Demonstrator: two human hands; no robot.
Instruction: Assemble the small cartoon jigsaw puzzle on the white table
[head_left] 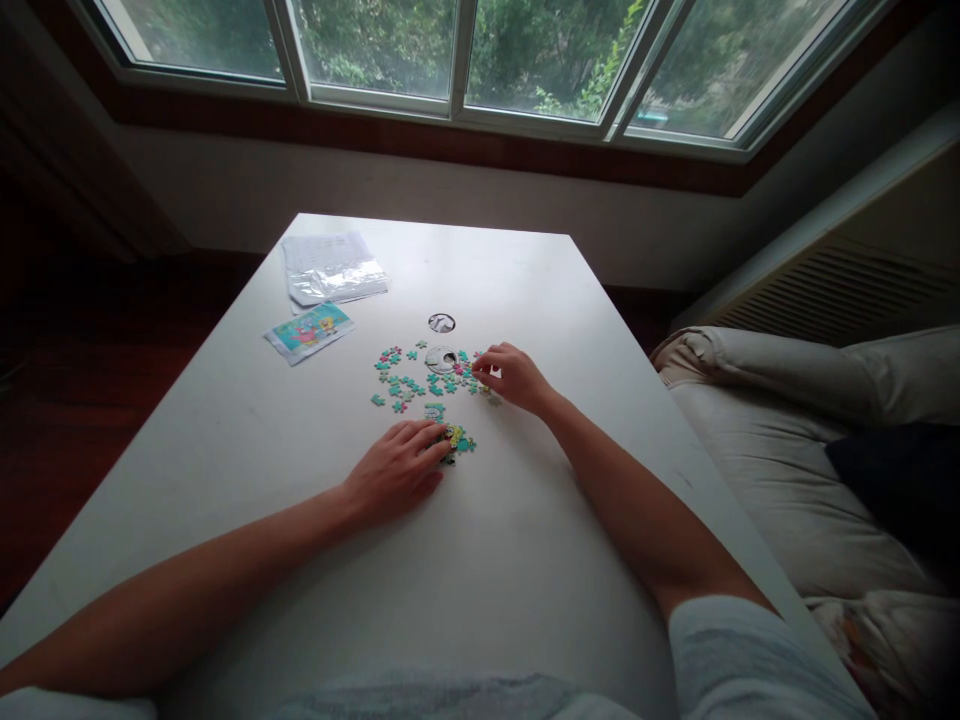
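Note:
Small jigsaw pieces [405, 385], mostly teal with some pink and yellow, lie scattered over the middle of the white table. Nearer to me is a small cluster of pieces [460, 440] in yellow, teal and dark colours. My left hand [401, 462] lies palm down at its left side, fingers stretched out and fingertips touching it, covering part of it. Just above those fingers sits a teal patch [434, 411] with white marks. At the scatter's right edge, my right hand [514, 375] has thumb and fingertips pinched together among the pieces; whatever is between them is too small to make out.
Two round silvery discs [442, 323] lie behind and among the pieces. At the back left are a clear plastic bag with paper [334, 268] and a colourful cartoon picture card [309, 331]. A cushioned sofa [780, 470] stands along the table's right side, below the window.

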